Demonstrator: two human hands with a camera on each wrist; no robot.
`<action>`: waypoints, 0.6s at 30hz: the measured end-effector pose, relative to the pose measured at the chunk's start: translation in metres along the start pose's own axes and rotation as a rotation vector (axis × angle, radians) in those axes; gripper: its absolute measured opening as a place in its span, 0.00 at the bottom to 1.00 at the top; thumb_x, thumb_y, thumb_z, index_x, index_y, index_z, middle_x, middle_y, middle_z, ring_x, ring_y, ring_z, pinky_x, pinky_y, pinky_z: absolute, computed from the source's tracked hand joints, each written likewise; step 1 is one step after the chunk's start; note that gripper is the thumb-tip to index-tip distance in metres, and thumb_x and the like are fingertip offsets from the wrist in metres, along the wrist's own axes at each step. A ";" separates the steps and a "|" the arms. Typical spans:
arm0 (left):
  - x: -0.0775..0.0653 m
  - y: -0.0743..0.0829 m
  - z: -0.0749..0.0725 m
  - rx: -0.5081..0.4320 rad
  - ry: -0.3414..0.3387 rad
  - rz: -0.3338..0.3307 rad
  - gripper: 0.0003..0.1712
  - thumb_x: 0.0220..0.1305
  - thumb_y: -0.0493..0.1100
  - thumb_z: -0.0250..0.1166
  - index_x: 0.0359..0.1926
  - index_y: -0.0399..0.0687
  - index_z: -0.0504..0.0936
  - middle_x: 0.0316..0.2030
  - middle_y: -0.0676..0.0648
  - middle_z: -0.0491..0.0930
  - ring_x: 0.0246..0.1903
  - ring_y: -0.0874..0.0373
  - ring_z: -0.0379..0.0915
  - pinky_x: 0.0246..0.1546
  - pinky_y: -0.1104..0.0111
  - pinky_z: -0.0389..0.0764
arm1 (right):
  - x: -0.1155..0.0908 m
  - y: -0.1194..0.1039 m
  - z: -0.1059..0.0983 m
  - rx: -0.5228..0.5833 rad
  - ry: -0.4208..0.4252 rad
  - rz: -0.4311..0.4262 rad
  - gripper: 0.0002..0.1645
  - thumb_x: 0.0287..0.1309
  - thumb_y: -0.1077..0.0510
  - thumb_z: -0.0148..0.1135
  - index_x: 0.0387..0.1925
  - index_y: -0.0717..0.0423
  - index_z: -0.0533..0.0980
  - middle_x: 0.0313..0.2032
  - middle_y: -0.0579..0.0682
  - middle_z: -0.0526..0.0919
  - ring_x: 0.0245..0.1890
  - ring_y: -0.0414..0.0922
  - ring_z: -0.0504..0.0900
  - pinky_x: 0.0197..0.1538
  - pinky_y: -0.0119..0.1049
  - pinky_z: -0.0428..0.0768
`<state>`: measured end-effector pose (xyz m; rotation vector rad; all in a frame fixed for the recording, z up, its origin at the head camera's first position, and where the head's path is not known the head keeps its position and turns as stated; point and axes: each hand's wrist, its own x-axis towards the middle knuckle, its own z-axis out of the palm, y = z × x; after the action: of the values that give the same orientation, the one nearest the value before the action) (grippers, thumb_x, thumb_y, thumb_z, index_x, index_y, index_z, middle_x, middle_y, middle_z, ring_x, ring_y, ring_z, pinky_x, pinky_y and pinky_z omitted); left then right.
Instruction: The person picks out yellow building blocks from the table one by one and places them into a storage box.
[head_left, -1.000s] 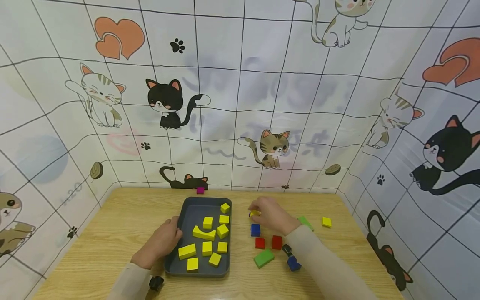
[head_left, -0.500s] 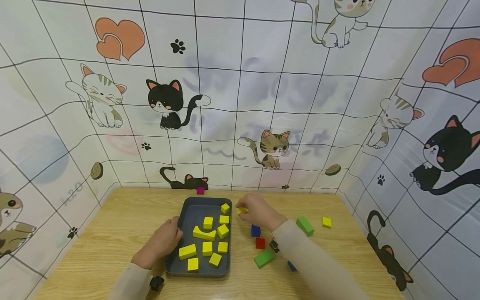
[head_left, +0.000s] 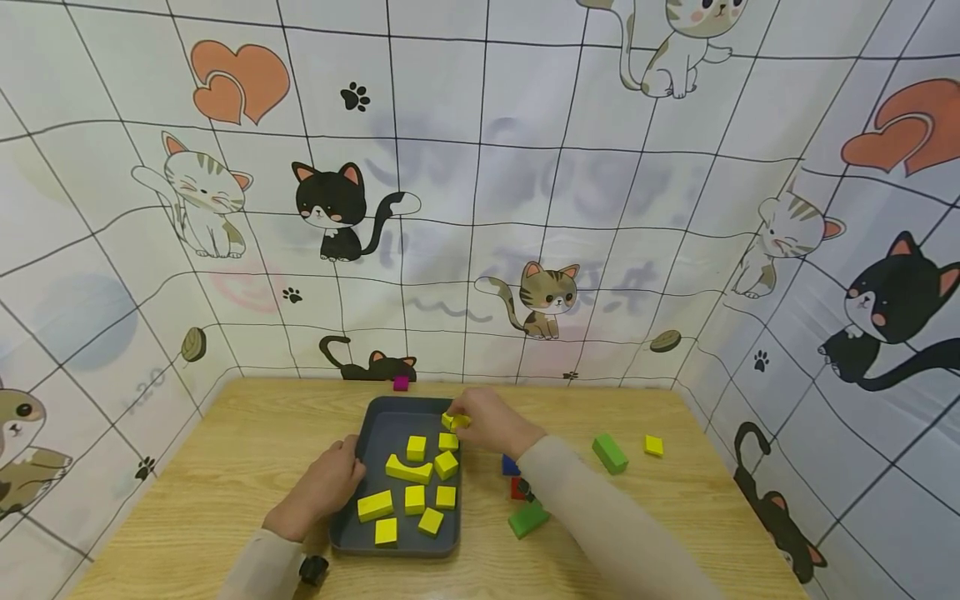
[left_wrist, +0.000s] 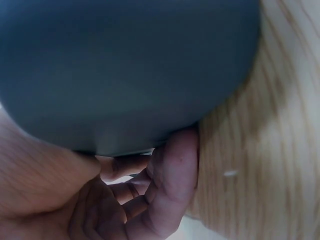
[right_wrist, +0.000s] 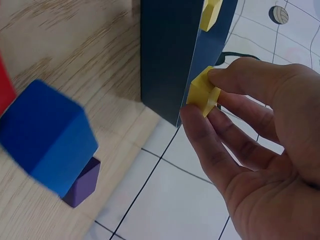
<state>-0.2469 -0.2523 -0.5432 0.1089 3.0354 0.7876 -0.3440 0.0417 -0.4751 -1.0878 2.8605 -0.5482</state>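
Observation:
My right hand (head_left: pixel 491 421) pinches a yellow block (right_wrist: pixel 202 92) between thumb and fingertips, over the far right rim of the dark grey tray (head_left: pixel 386 417). Several yellow blocks lie spread inside the tray, among them a notched one (head_left: pixel 408 469) and a longer one (head_left: pixel 375 505). At the tray's left side, my left hand (head_left: pixel 318 487) holds the edge; the left wrist view has its fingers (left_wrist: pixel 177 165) curled against the tray wall (left_wrist: pixel 130 90). Right of the tray, partly behind my right forearm, are a blue block (head_left: pixel 510 465) and a red block (head_left: pixel 517 488).
Green blocks (head_left: pixel 611 453) (head_left: pixel 528 520) and a flat yellow block (head_left: pixel 653 446) lie on the wooden table (head_left: pixel 262 425)'s right half. A magenta block (head_left: pixel 401 383) sits at the back edge. A purple block (right_wrist: pixel 82 185) shows behind the blue one in the right wrist view. Cat-print curtains surround the table.
My right hand has carried the yellow block leftward from the table beside the blue block to the tray's far right corner. The left hand stays on the tray.

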 end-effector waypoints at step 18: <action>-0.001 -0.001 -0.001 -0.018 -0.007 0.000 0.31 0.76 0.39 0.56 0.73 0.26 0.67 0.53 0.33 0.80 0.39 0.53 0.76 0.41 0.58 0.82 | 0.032 -0.020 0.024 -0.033 -0.021 -0.021 0.19 0.65 0.57 0.73 0.57 0.55 0.87 0.51 0.46 0.89 0.52 0.41 0.85 0.58 0.34 0.84</action>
<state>-0.2460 -0.2535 -0.5422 0.1117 3.0209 0.8128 -0.3516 -0.0007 -0.4877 -1.1226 2.8531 -0.4888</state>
